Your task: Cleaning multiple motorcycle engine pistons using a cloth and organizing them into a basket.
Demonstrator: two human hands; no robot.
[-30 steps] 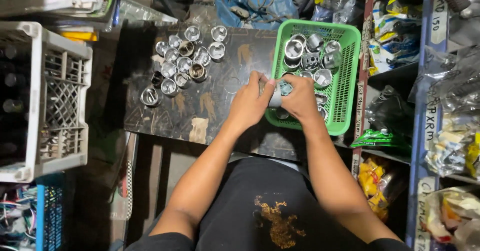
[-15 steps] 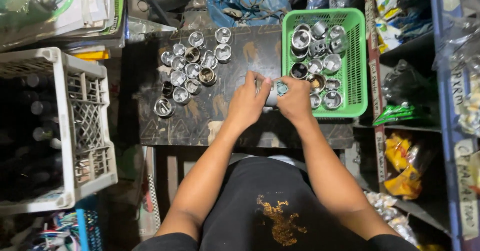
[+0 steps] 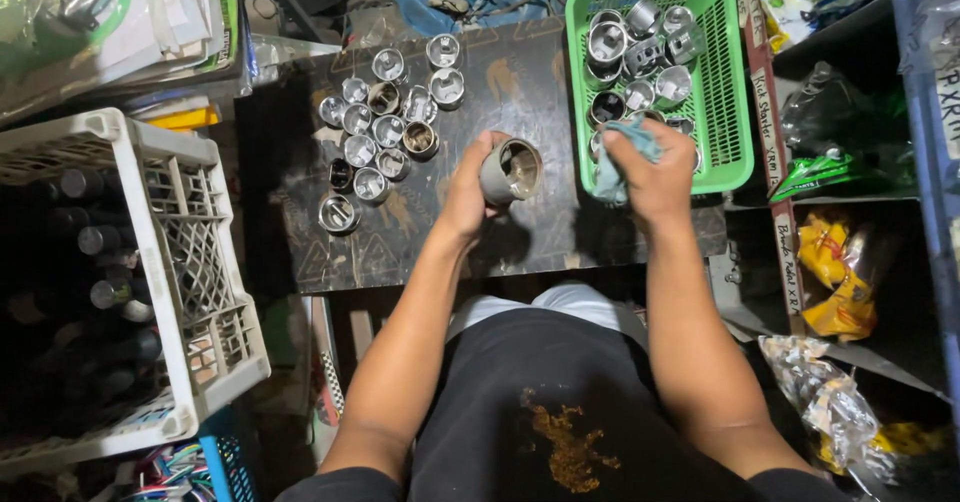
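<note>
Fingers of the left hand point(image 3: 468, 194) grip a grey metal cylindrical piston point(image 3: 510, 171) above the dark worn tabletop point(image 3: 520, 82). Right hand point(image 3: 655, 177) clutches a crumpled blue-grey cloth point(image 3: 622, 157) beside the green plastic basket point(image 3: 735, 102).

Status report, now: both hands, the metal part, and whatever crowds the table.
Left hand grips grey metal cup-shaped part, open end up. Right hand clutches blue cloth, apart from it. Cluster of similar parts left; green basket right.
</note>
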